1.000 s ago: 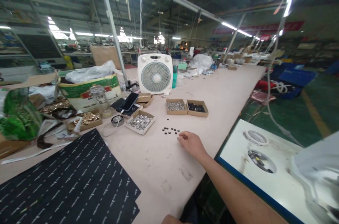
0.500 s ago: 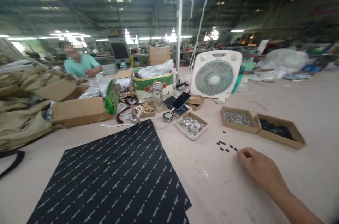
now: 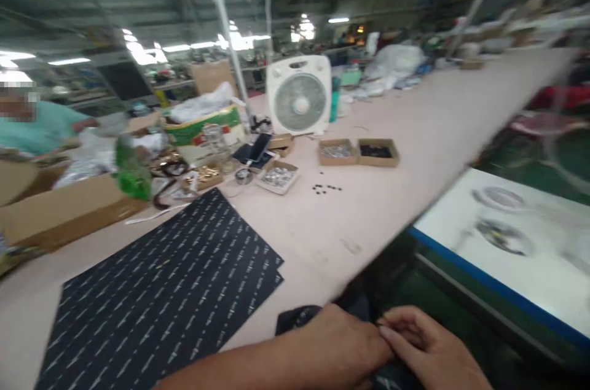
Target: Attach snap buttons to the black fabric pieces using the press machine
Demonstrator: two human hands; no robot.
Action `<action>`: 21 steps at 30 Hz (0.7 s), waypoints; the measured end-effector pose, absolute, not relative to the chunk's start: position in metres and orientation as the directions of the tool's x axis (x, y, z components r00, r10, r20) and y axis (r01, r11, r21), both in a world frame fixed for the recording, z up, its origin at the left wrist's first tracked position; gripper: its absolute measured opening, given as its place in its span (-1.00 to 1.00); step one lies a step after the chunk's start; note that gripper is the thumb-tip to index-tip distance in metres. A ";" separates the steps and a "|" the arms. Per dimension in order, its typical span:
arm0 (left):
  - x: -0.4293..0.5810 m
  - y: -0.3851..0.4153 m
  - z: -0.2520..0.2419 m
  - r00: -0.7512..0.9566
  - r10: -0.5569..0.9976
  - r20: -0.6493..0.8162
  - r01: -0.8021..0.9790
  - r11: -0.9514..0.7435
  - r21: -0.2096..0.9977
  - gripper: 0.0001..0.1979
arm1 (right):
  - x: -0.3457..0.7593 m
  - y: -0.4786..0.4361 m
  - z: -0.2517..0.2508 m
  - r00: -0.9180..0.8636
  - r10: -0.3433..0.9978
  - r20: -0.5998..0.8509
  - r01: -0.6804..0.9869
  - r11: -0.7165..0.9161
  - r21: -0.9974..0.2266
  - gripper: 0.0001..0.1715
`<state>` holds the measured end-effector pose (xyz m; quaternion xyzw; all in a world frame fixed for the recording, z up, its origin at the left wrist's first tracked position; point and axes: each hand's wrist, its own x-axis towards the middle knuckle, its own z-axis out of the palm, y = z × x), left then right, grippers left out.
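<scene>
Low in the head view, at the table's front edge, my left hand [image 3: 338,341] is closed on a piece of dark printed fabric [image 3: 297,318], part of which shows above the wrist. My right hand [image 3: 426,344] meets it fingertip to fingertip, thumb and fingers pinched together. Whatever sits between those fingers is too small and blurred to name. Several small black discs [image 3: 324,187] lie loose on the table beyond my hands. Left of them spreads a dark sheet with rows of pale lettering [image 3: 161,298].
Small boxes hold silver pieces [image 3: 278,176], grey pieces [image 3: 336,150] and black pieces [image 3: 377,150]. A white box fan [image 3: 299,95] stands behind a phone [image 3: 260,147]. Cartons [image 3: 69,209] line the left, near a person [image 3: 50,120]. A white table [image 3: 507,242] stands right.
My view has swung right and down. My right hand has left the black discs and come back to the table edge. My left hand has come into sight with dark fabric.
</scene>
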<state>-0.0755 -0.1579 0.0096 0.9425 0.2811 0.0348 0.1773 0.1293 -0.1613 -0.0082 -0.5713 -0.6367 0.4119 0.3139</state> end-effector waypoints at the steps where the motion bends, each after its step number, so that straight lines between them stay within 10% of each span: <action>1: -0.073 -0.166 0.012 0.845 0.535 -0.024 0.513 -0.796 0.319 -0.67 | 0.127 -0.177 0.002 -0.122 0.984 -0.130 0.423 -0.067 -0.904 -0.78; 21: -0.076 -0.238 0.053 0.840 0.378 0.389 0.295 -0.920 0.256 -0.83 | 0.141 -0.292 0.039 -0.010 0.999 -0.044 0.254 -0.040 -0.966 -0.83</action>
